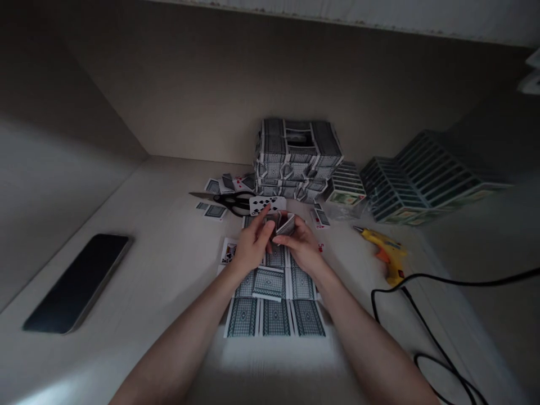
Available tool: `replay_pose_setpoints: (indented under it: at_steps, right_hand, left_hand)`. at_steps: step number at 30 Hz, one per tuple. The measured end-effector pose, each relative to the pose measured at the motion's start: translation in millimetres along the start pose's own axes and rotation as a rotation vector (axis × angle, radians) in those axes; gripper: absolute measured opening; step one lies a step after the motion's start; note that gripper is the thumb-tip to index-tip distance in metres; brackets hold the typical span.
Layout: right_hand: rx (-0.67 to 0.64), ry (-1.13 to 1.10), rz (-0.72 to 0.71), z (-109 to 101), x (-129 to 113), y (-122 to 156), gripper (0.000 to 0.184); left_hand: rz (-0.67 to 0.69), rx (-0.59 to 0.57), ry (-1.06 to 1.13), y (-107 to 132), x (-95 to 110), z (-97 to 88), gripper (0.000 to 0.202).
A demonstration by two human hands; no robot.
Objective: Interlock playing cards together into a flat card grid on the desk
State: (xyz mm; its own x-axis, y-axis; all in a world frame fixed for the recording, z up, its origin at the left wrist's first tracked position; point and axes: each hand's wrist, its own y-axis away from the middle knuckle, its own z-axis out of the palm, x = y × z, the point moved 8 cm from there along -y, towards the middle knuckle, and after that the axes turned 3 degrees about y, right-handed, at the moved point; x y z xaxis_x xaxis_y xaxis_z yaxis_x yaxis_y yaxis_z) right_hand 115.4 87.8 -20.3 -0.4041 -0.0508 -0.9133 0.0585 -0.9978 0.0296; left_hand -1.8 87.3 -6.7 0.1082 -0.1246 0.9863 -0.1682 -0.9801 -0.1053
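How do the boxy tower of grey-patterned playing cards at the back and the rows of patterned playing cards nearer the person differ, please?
The card tower stands up in layers, while the card rows lie flat on the pale surface. The left hand and right hand partly hide the card rows, while the card tower stands beyond them. Both show patterned card backs.

Left forearm (pixel 194 332): we see it bare, widening toward seven o'clock
Right forearm (pixel 360 332): ours also bare, widening toward five o'clock
Left hand (pixel 255 241): bare
Right hand (pixel 306 246): bare
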Motion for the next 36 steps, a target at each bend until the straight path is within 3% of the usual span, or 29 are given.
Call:
replay_pose_setpoints:
  at_steps: [4,10,16,20,24,31,36]
  right_hand:
    - [-0.037,0.082,-0.012,0.5,4.7,1.0,0.058]
    - [-0.011,0.124,-0.072,-4.0,2.3,-1.5,0.062]
    - [0.119,0.112,-0.094,-12.5,3.6,-2.3,0.075]
    - [0.191,0.015,-0.047,-16.2,8.6,-2.9,0.065]
    - [0.176,-0.097,-0.017,-14.5,9.2,-5.2,0.050]
    - [0.227,-0.229,0.067,-18.0,9.6,-4.8,0.015]
    - [0.231,-0.127,0.040,-13.9,7.0,-4.1,0.017]
  left_hand:
    - [-0.071,-0.047,-0.018,-1.8,-1.4,1.9,0.059]
    - [-0.127,-0.160,0.131,-9.2,-3.7,3.0,0.054]
    - [-0.125,-0.106,0.273,-15.4,-12.4,-1.7,0.060]
    - [-0.104,-0.023,0.314,-17.5,-16.3,-5.3,0.061]
    - [-0.045,0.004,0.289,-17.3,-17.6,-4.9,0.061]
    - [0.127,0.031,0.029,-13.1,-9.3,-7.2,0.054]
    - [0.158,0.034,-0.105,-11.5,-5.7,-7.4,0.056]
